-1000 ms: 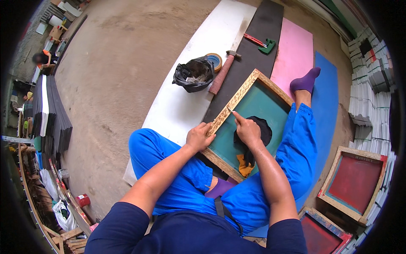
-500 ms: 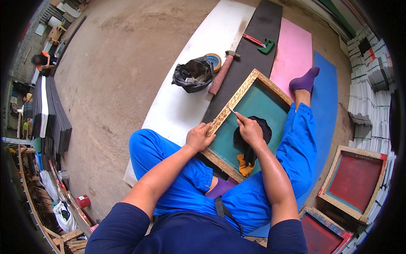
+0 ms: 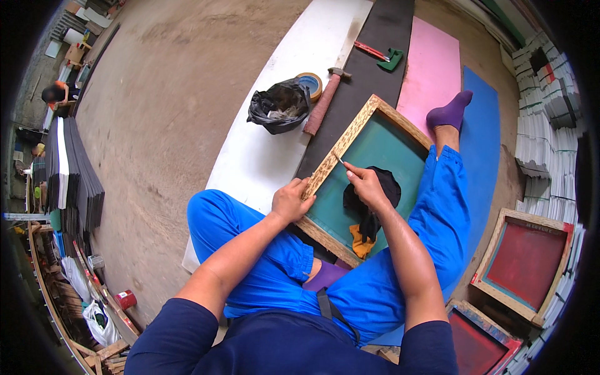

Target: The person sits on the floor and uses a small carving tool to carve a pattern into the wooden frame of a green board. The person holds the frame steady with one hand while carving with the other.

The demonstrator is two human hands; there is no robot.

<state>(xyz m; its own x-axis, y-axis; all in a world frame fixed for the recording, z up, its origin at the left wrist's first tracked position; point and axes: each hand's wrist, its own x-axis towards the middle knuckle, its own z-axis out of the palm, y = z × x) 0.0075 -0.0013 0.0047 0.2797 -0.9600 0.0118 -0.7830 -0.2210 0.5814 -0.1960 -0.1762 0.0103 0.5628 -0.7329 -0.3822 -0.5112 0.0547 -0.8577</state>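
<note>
A wooden screen-printing frame (image 3: 331, 159) with a green mesh (image 3: 387, 147) lies tilted across my lap and legs. Its left rail is mottled with brown marks. My left hand (image 3: 291, 200) is closed around the lower part of that rail. In my right hand (image 3: 367, 185) is a thin tool with a short pale metal tip (image 3: 340, 160), its tip at the rail's inner edge; the handle is hidden in my fingers. A black cloth (image 3: 387, 185) lies on the mesh beneath my right hand, and a yellow-orange cloth piece (image 3: 361, 242) sits below it.
Ahead lie a black plastic bag (image 3: 278, 106), a tape roll (image 3: 310, 84), a hammer (image 3: 326, 103), a red cutter (image 3: 371, 50) and a green tool (image 3: 391, 59) on coloured sheets. Red-mesh frames (image 3: 524, 262) and paper stacks (image 3: 550, 150) stand right. Another person (image 3: 59, 94) is far left.
The tool tip in my right hand has shifted slightly along the left rail. My left hand keeps its hold, and the view has moved a little.
</note>
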